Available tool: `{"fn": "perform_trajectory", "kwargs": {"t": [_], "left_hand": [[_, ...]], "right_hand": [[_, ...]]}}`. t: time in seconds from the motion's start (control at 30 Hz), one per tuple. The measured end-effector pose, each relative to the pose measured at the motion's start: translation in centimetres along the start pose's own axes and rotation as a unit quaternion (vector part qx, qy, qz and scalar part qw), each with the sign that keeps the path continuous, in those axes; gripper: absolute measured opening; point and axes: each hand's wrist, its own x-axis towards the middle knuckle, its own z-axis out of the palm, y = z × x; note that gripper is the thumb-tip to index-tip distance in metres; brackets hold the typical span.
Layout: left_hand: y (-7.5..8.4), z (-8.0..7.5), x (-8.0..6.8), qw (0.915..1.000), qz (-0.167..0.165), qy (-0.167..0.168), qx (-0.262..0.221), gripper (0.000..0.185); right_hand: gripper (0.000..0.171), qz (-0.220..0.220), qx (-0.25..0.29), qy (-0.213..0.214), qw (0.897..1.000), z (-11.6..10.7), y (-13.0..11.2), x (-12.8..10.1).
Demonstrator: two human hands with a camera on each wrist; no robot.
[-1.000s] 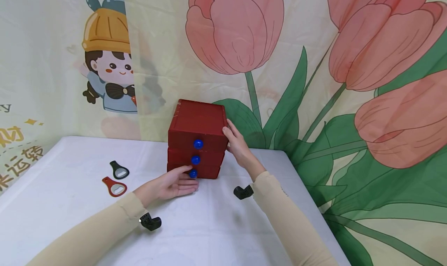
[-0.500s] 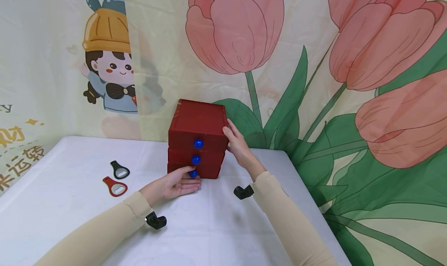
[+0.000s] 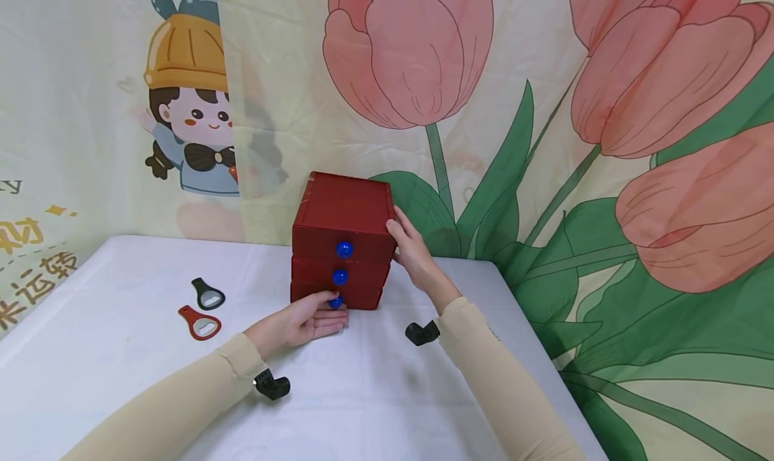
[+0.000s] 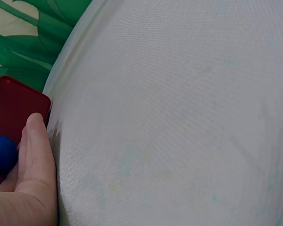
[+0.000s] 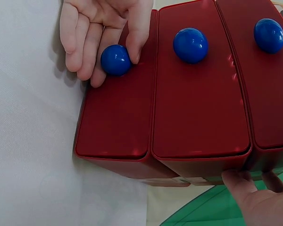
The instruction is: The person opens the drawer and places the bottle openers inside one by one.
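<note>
A dark red cabinet (image 3: 345, 205) with three stacked drawers stands on the white table, a round blue knob on each drawer front. My left hand (image 3: 296, 325) is at the lowest drawer, thumb and index finger on either side of its knob (image 5: 115, 60); the other fingers extend below, palm turned up. The middle knob (image 5: 190, 45) and top knob (image 5: 269, 35) are untouched. My right hand (image 3: 417, 256) rests against the cabinet's right side near the top front corner, fingers extended along it. All drawers sit flush in the cabinet.
A black bottle opener (image 3: 209, 296) and a red bottle opener (image 3: 201, 324) lie on the white tablecloth (image 3: 351, 394), left of the cabinet. Behind the table hangs a cloth backdrop (image 3: 278, 78) printed with tulips. The table's right edge runs beyond my right arm.
My left hand has moved slightly right, bringing its thumb and index finger closer about the bottom knob. The right hand and the cabinet have stayed in place.
</note>
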Motion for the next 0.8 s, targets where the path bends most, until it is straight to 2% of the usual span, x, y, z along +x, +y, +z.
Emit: {"fn": "perform_trajectory", "kwargs": {"t": [0.8], "left_hand": [[-0.38, 0.41, 0.0, 0.9995, 0.012, 0.025, -0.013, 0.052]], "right_hand": [[0.065, -0.003, -0.002, -0.004, 1.0, -0.03, -0.02, -0.12]]}}
